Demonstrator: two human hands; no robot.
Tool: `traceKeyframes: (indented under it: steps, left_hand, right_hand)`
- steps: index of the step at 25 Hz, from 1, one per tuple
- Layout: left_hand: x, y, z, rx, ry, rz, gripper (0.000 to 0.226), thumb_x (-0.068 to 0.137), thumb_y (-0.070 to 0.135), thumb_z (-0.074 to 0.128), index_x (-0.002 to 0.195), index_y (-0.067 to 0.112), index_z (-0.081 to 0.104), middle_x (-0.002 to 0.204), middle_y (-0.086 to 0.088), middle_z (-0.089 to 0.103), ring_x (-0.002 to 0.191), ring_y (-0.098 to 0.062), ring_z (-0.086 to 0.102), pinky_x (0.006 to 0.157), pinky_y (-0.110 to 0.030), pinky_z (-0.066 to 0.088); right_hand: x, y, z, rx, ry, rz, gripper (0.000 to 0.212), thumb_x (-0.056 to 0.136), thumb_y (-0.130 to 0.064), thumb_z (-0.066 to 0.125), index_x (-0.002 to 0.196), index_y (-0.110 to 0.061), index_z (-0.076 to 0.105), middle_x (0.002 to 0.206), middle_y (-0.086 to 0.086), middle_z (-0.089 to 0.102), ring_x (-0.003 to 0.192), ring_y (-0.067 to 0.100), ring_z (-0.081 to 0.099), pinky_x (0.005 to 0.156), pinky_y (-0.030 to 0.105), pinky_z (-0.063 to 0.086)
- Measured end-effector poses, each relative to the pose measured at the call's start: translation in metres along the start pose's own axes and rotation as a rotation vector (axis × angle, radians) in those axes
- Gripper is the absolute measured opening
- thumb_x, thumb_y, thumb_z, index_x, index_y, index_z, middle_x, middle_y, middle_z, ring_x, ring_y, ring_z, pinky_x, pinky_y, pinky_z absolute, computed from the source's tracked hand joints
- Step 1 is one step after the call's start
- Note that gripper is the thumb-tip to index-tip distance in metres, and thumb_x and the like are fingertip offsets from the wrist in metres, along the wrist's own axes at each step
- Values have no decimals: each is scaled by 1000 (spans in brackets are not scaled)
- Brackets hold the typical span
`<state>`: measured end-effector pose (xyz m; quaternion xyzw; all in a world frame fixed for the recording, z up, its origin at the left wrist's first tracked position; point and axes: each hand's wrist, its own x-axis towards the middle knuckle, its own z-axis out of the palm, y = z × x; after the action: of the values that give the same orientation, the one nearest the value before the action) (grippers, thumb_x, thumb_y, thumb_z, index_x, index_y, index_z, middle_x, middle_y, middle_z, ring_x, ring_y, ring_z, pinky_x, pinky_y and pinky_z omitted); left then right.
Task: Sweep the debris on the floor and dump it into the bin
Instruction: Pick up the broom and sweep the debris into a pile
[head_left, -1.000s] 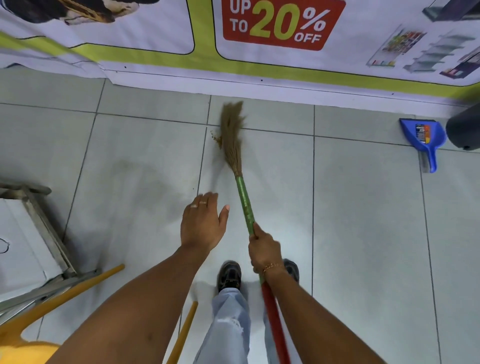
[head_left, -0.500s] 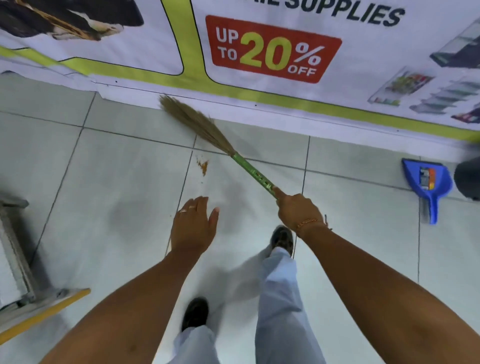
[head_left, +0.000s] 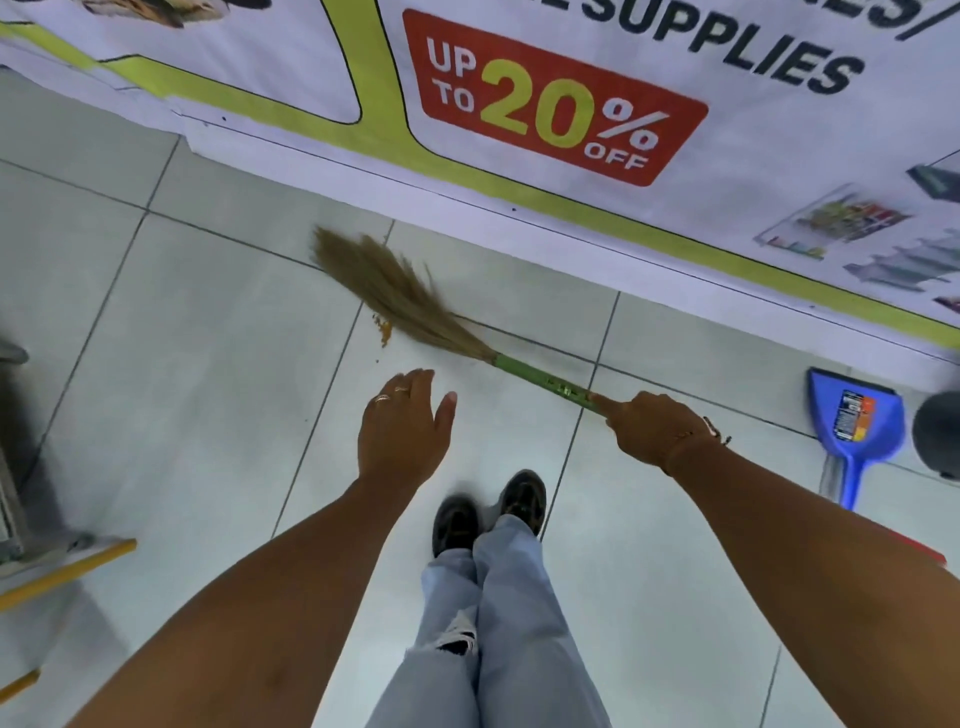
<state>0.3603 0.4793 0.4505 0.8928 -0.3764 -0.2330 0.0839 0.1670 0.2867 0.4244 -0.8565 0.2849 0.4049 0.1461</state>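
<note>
Right hand (head_left: 655, 428) was clenched around the green handle of the broom (head_left: 415, 312); bristles lay up-left of it, touching the debris (head_left: 383, 328). Left hand (head_left: 405, 427) hovered released, fingers spread, just below the debris. Blue dustpan (head_left: 854, 423) lay right of the right hand.

floor (head_left: 182, 415): glossy tile | broom (head_left: 395, 296): straw bristles | dustpan (head_left: 854, 421): plastic

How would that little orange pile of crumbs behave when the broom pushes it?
The debris looks like loose, light bits, so it would probably scatter rather than slide as one lump. The broom has soft, fanned bristles that likely bend and let some through. The smooth tile floor should offer little grip.
</note>
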Motion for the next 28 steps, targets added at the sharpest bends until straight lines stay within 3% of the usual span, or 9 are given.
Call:
traceKeyframes:
  steps: [4,13,15,20,23,26,28]
  left_hand:
    - [3,10,-1,22,-27,38,51,89,38,36,119,1,52,116,-21,64,111,-36,58,92,-44,48]
    - [-11,-4,1,53,-57,86,50,89,39,36,118,3,52,114,-20,65,109,-36,59,89,-44,50]
    - [-17,-11,2,45,-72,70,48,89,38,38,120,3,51,117,-20,64,112,-37,58,91,-46,49]
    - [-23,-26,-1,57,-64,68,41,91,32,48,120,3,51,118,-21,63,114,-37,57,92,-46,48]
    - [-24,-28,-6,52,-54,65,44,92,36,43,120,3,51,118,-20,63,113,-36,57,92,-44,48]
    - [-26,-24,-8,63,-23,87,52,88,42,33,115,2,55,109,-19,67,104,-35,62,84,-43,52]
    - [-29,-21,-8,65,-17,100,52,87,42,33,112,2,56,107,-19,68,101,-36,63,81,-43,53]
  right_hand:
    - [-33,6,24,37,-10,10,47,100,-27,29,144,-40,22,109,16,60,95,34,61,75,37,48]
    - [-54,6,47,181,172,144,48,99,-28,34,143,-44,21,89,12,58,74,33,58,64,34,41]
    - [-45,6,43,153,133,174,48,99,-26,32,143,-41,22,83,10,51,70,30,51,64,33,41]
    - [-53,1,52,19,38,142,49,99,-24,30,144,-40,20,95,12,59,70,25,45,61,31,39]
    - [-66,-6,67,28,7,140,49,99,-26,29,145,-41,19,86,8,51,69,23,45,61,31,39]
    - [-82,-8,79,73,-10,148,49,99,-28,28,144,-44,18,95,9,58,71,23,44,63,31,38]
    - [-97,-9,86,114,28,143,48,100,-31,28,144,-45,16,89,5,52,70,24,44,63,31,38]
